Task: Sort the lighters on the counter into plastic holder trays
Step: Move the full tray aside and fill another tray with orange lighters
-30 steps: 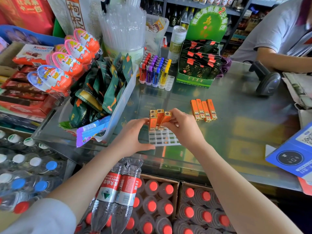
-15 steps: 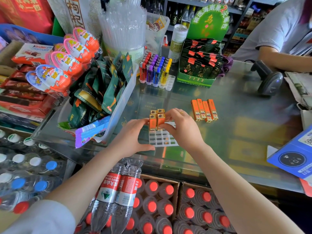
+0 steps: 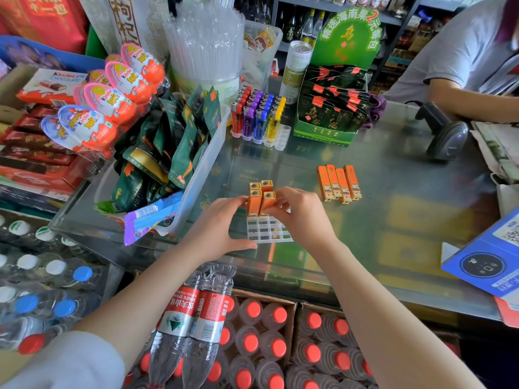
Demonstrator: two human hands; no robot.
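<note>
A clear plastic holder tray (image 3: pixel 268 230) lies on the glass counter in front of me. Several orange lighters (image 3: pixel 259 197) stand upright in its far slots. My right hand (image 3: pixel 302 213) pinches the nearest of these lighters from the right. My left hand (image 3: pixel 219 230) steadies the standing group from the left, thumb stretched along the tray's near edge. Several more orange lighters (image 3: pixel 338 182) lie flat in a row on the counter to the right. A second tray of red, purple, blue and yellow lighters (image 3: pixel 257 117) stands further back.
A clear bin of green snack packets (image 3: pixel 174 147) borders the left. A green tea display box (image 3: pixel 330 116) and barcode scanner (image 3: pixel 446 136) stand at the back. Another person's arm (image 3: pixel 474 101) rests far right. A blue card stand (image 3: pixel 488 262) sits near right. Bottled water crates are below the counter.
The lighter my right hand held tilted over the tray now stands upright, set down among the other standing lighters. My left hand stays at the tray.
</note>
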